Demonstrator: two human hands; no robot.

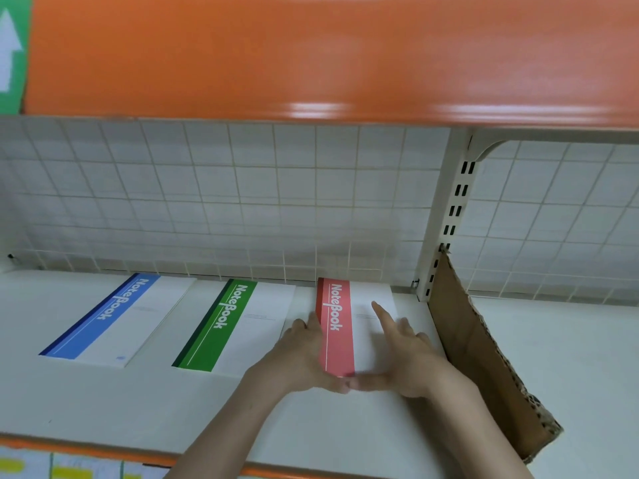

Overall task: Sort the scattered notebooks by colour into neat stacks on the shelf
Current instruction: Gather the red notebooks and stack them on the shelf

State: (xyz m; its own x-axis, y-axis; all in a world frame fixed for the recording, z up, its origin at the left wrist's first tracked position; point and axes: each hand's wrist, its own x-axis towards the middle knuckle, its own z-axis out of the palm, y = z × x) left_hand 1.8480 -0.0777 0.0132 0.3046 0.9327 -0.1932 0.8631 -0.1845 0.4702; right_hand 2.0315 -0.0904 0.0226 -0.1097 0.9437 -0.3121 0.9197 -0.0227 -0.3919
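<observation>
Head view: blue notebook (114, 319) at 9 o'clock on shelf (345, 420), green notebook (231, 326) beside. Left hand (304, 354) and right hand (404, 354), fingers straight, press red notebook (349, 326) edges, centre. Cardboard divider (484, 361) at 3 o'clock, close by right hand.

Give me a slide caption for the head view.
Both hands square the red notebook beside green and blue.

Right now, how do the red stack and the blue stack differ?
The red stack lies rightmost, beside the cardboard divider; the blue stack lies leftmost. The left hand and right hand touch the red stack; nothing touches the blue stack. The red stack sits nearly square to the wall; the blue looks angled. Both show a white cover with a "NoteBook" band.
</observation>
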